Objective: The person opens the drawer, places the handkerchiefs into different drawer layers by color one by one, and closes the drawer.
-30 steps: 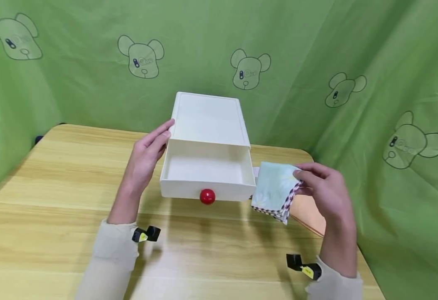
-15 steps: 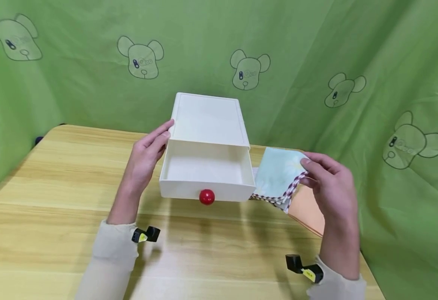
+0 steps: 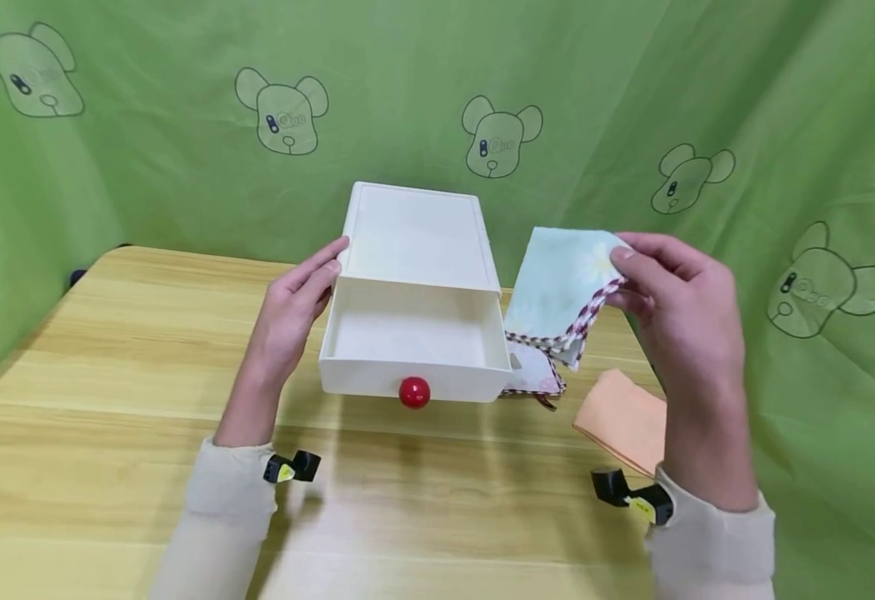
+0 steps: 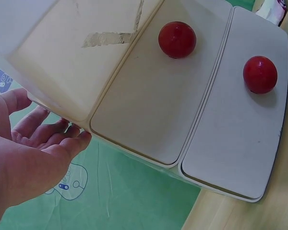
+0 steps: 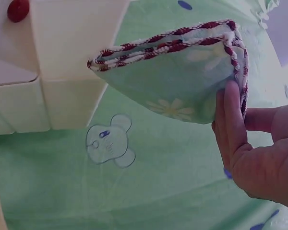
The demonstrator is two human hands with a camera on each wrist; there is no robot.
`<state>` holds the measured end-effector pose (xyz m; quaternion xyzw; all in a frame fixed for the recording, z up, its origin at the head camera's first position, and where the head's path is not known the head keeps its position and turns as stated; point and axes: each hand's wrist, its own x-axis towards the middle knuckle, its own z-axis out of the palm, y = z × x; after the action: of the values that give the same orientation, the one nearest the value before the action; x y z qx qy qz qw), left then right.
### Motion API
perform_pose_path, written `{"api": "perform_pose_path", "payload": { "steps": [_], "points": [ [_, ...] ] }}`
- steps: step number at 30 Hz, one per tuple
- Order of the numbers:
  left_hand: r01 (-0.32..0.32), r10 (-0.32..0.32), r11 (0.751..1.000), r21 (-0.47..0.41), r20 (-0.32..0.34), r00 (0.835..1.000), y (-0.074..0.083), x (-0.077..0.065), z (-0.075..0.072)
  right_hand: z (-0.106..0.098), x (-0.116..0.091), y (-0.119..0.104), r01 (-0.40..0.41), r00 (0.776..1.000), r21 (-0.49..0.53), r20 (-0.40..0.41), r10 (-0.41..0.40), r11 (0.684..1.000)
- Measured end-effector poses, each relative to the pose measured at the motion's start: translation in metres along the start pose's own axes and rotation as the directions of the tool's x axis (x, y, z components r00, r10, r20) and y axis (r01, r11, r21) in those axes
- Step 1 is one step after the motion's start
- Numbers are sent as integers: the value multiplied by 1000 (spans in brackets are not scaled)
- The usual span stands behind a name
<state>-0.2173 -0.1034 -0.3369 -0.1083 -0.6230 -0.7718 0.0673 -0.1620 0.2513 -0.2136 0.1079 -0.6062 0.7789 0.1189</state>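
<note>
A white drawer cabinet (image 3: 417,237) stands on the table, its top drawer (image 3: 366,377) pulled out and bare inside. My left hand (image 3: 287,317) rests its fingertips against the cabinet's left side; the left wrist view shows those fingers (image 4: 48,129) along the edge, not wrapped round it. Right of the cabinet, my right hand (image 3: 696,325) pinches a folded pale green handkerchief (image 3: 561,283) by one corner, thumb in front. Daisies and a maroon-and-white braided border mark this handkerchief, which hangs in the air at about the cabinet top's height in the head view.
Two lower drawers with red knobs (image 4: 260,74) are closed. A whitish patterned cloth (image 3: 533,371) with a similar border lies right of the cabinet, partly hidden. Farther right lies a folded orange cloth (image 3: 625,421). A green curtain (image 3: 392,100) surrounds the wooden table (image 3: 145,375).
The right hand has raised the green handkerchief and moved slightly right, uncovering more of the whitish cloth and the orange cloth. My left hand and the cabinet stay put.
</note>
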Motion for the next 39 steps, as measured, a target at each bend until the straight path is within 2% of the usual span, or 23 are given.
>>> {"api": "perform_pose_path", "payload": {
  "steps": [9, 17, 26, 33, 39],
  "points": [
    [2, -2, 1000, 8, -3, 1000, 1, 1, -1, 28, 10, -15, 12, 998, -2, 59, -12, 1000],
    [-4, 4, 1000, -3, 1, 1000, 2, 0, -1, 49, 6, -9, -48, 986, 26, 163, 44, 998],
    [-4, 4, 1000, -7, 9, 1000, 2, 1, 0, 71, 3, -7, -66, 974, 41, 218, 56, 997],
    [2, -2, 1000, 8, 6, 1000, 2, -1, -1, 82, 1, 8, -169, 962, 77, 228, 148, 983],
    [1, -1, 1000, 3, 5, 1000, 2, -1, -1, 79, -3, 26, -262, 950, 17, 181, 255, 965]
  ]
}}
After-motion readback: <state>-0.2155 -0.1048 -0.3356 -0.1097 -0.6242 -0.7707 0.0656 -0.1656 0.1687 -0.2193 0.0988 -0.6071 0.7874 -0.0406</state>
